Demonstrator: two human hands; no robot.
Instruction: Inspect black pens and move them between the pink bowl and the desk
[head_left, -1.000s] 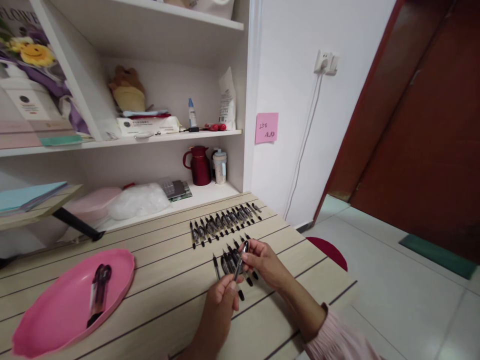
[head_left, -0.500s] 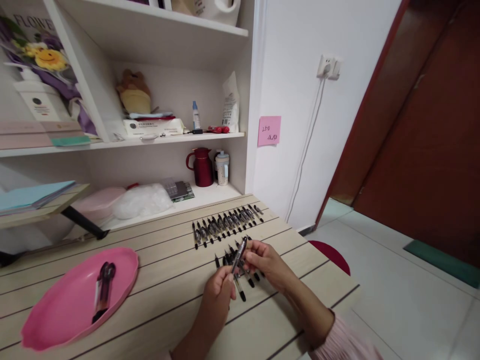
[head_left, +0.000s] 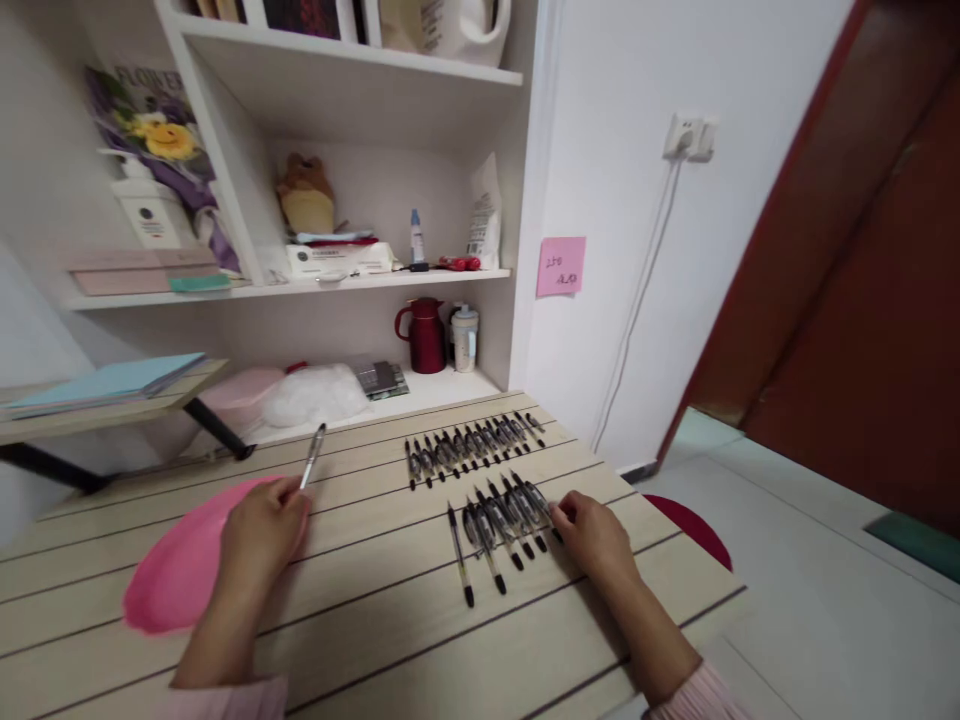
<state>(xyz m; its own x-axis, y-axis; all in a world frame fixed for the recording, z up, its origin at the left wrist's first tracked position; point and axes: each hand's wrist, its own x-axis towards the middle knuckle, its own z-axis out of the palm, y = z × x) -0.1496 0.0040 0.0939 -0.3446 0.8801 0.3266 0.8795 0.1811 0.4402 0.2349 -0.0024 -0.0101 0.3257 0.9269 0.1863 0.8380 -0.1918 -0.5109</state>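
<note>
My left hand (head_left: 262, 530) is closed round a slim pen (head_left: 313, 455) that points up and away from it. It hovers over the right part of a pink tray (head_left: 169, 570) and hides the pens lying in there. My right hand (head_left: 596, 535) has curled fingers at the right end of the nearer row of pens (head_left: 495, 520), its fingertips at the last pen. Whether it grips anything is hidden. These clear pens with black ends lie side by side on the striped table. Behind them runs a longer row of similar pens (head_left: 472, 447).
White shelves (head_left: 360, 292) rise behind the table, with a red jug (head_left: 427, 335) and a pale cup (head_left: 465, 338) on the lowest one. A small raised stand (head_left: 150, 405) with blue papers is at the left. A pink note (head_left: 561, 266) hangs on the wall.
My hands have moved apart. The left went left with the pen, over the tray; the right shifted right to the near row's end. The camera view has turned slightly left.
</note>
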